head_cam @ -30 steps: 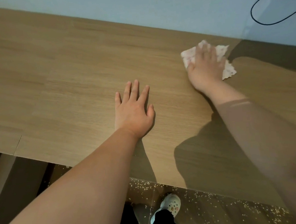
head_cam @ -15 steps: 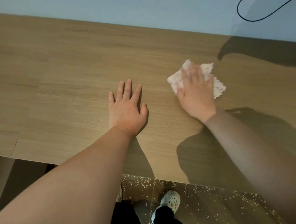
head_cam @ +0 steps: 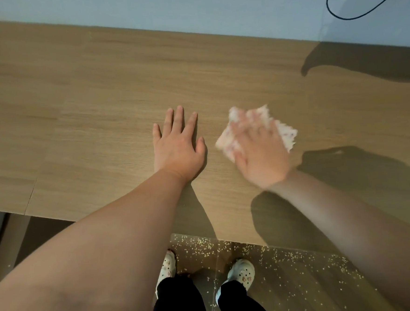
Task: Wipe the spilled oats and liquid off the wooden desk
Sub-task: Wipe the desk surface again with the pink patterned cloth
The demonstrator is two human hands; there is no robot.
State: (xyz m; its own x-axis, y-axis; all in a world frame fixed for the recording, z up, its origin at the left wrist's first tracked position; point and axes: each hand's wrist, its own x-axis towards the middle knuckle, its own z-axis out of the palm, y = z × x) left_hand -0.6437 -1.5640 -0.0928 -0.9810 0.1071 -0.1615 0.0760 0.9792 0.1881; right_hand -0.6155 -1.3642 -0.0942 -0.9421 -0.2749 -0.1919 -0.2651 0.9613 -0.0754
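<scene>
The wooden desk [head_cam: 86, 110] fills the upper half of the head view. My right hand [head_cam: 259, 151] presses a crumpled white cloth with pink flecks [head_cam: 287, 132] flat on the desk top, and both are motion-blurred. My left hand [head_cam: 178, 147] lies flat on the desk just left of the cloth, palm down, fingers spread, holding nothing. I see no oats or liquid on the desk surface. Spilled oats [head_cam: 291, 258] are scattered over the floor below the desk's front edge.
A pale wall [head_cam: 189, 8] runs behind the desk, with a black cable [head_cam: 349, 17] looping at the top right. My feet in white clogs [head_cam: 240, 272] stand on the floor among the oats. A seam [head_cam: 31, 196] cuts the desk near the front left.
My right hand has dragged the cloth from the far right of the desk toward me and leftward, close to my left hand. The left hand has stayed flat in place.
</scene>
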